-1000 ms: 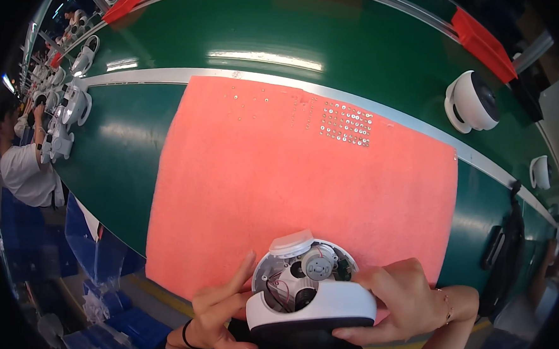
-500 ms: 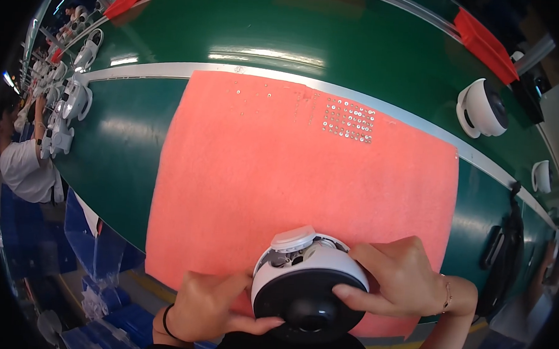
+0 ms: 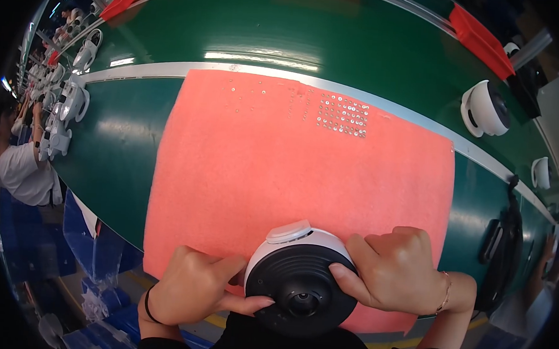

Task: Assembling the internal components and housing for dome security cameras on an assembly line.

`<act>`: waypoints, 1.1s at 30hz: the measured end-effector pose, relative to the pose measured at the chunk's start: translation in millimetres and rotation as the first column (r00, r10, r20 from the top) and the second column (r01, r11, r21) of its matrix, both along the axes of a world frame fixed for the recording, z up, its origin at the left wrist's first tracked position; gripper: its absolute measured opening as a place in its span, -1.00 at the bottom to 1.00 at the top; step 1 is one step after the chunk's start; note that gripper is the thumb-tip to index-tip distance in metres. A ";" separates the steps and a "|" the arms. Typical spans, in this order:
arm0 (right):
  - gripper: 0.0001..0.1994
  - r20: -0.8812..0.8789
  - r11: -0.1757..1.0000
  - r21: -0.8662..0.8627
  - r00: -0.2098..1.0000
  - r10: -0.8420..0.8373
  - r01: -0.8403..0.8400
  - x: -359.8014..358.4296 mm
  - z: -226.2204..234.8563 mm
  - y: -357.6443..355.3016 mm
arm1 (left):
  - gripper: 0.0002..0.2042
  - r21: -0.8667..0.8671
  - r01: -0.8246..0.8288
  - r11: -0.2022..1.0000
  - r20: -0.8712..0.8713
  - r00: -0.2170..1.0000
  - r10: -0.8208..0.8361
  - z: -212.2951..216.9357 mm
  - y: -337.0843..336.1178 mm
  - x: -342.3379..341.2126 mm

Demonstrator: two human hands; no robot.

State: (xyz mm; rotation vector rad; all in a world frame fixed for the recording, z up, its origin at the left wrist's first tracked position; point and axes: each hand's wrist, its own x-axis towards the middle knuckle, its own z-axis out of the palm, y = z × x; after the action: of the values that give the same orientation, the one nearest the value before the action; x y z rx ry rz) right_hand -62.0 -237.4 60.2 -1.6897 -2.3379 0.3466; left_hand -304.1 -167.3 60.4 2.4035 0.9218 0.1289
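At the near side of a green counter [image 3: 116, 147], a person in dark sleeves holds a round white camera [image 3: 303, 270] over the near part of a pink mat [image 3: 292, 175], its black face and lens turned toward the near side. The grip of the left hand [image 3: 201, 284] is clamped on the camera's left rim, thumb on the black face; that of the right hand [image 3: 397, 272] is clamped on the right rim, thumb in front, fingers curled at the white shell. A white block [image 3: 289, 232] juts from the camera's far side. To the left, a co-worker in a white shirt [image 3: 27, 171] has an arm raised beside a cluster of white devices [image 3: 73, 103]. Small screws [image 3: 342, 118] stand in rows toward the mat's far edge, with a looser scatter to their left. Beyond a pale rail [image 3: 146, 71], a second white camera [image 3: 482, 109] sits at right, near a red bin [image 3: 479, 39].
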 end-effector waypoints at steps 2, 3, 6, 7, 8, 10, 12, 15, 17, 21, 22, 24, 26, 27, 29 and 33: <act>-0.66 0.024 1.000 -0.017 1.000 0.008 -0.007 -0.9 4.7 1.2 | -0.59 0.006 0.005 1.000 0.002 1.000 -0.005 1.0 1.2 -0.3; -0.63 0.065 0.999 0.048 0.998 0.006 -0.010 -1.8 8.6 0.9 | -0.57 0.022 0.028 0.999 0.008 1.000 -0.028 1.7 1.3 -0.5; -0.54 -0.009 0.966 0.253 0.998 0.059 -0.055 -10.0 10.4 1.1 | -0.55 0.033 0.061 0.998 0.017 0.998 -0.061 0.5 2.7 -0.2; -0.48 -0.116 0.920 0.386 0.985 0.125 -0.072 -14.3 10.9 -1.0 | -0.54 0.024 0.078 0.997 0.021 0.997 -0.079 0.1 3.2 -0.1; -0.66 -0.116 0.920 0.352 0.968 0.223 -0.170 -17.3 12.8 -6.2 | -0.54 0.025 0.083 0.996 0.024 0.996 -0.083 0.2 2.7 0.5; -0.67 -0.062 0.875 0.414 0.951 0.304 -0.253 -24.8 7.8 -8.6 | -0.53 -0.004 0.062 0.998 0.025 0.998 -0.062 0.6 1.1 0.6; -0.66 -0.132 0.889 0.343 0.921 0.367 -0.305 -24.6 16.7 -4.1 | -0.53 0.015 0.072 0.997 0.008 0.997 -0.072 1.3 1.3 -1.7; -0.57 -0.250 0.876 0.213 0.842 0.478 -0.433 -20.8 19.2 3.2 | -0.53 0.043 0.082 0.996 -0.001 0.997 -0.082 0.4 0.9 -0.8; -0.46 -0.294 0.829 0.054 0.784 0.546 -0.557 -14.5 23.7 8.5 | -0.53 0.051 0.089 0.995 0.008 0.996 -0.090 -2.1 3.9 0.0; -0.42 -0.461 0.941 0.129 0.822 0.335 -0.312 -15.4 17.7 1.6 | -0.54 0.051 0.136 0.989 -0.099 0.987 -0.130 3.7 6.8 1.6; -0.31 -0.402 0.970 0.093 0.882 0.244 -0.226 -11.3 19.8 2.9 | -0.56 0.045 0.144 0.989 -0.127 0.982 -0.137 4.8 9.8 2.7; -0.27 -0.438 0.995 -0.091 0.899 0.004 -0.049 -0.2 -3.9 7.0 | -0.54 -0.131 0.115 0.985 -0.157 0.978 -0.135 -5.4 24.0 8.0; -0.29 -0.582 0.909 -0.394 0.803 -0.130 -0.138 7.4 -18.8 10.7 | -0.52 -0.275 0.044 0.960 -0.208 0.973 -0.104 -13.5 21.0 7.6; -0.30 -0.641 0.722 -0.640 0.700 -0.314 -0.262 7.7 -19.6 11.2 | -0.48 -0.471 0.044 0.881 0.026 0.999 -0.035 -21.7 10.8 5.4; -0.32 -0.627 0.739 -0.627 0.722 -0.291 -0.246 8.4 -12.0 11.4 | -0.33 -0.711 0.160 0.685 0.180 0.983 -0.042 -32.2 15.0 3.4; -0.33 -0.735 0.872 -0.451 0.634 -0.242 -0.189 0.9 -4.1 13.0 | -0.21 -0.591 0.107 0.800 0.413 0.891 0.186 -18.7 9.4 10.4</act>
State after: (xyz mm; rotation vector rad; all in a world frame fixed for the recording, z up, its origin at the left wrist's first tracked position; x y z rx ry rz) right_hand -61.1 -224.4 56.1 -1.3069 -1.6044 1.4583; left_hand -293.7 -157.9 41.7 1.6513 0.6581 0.3446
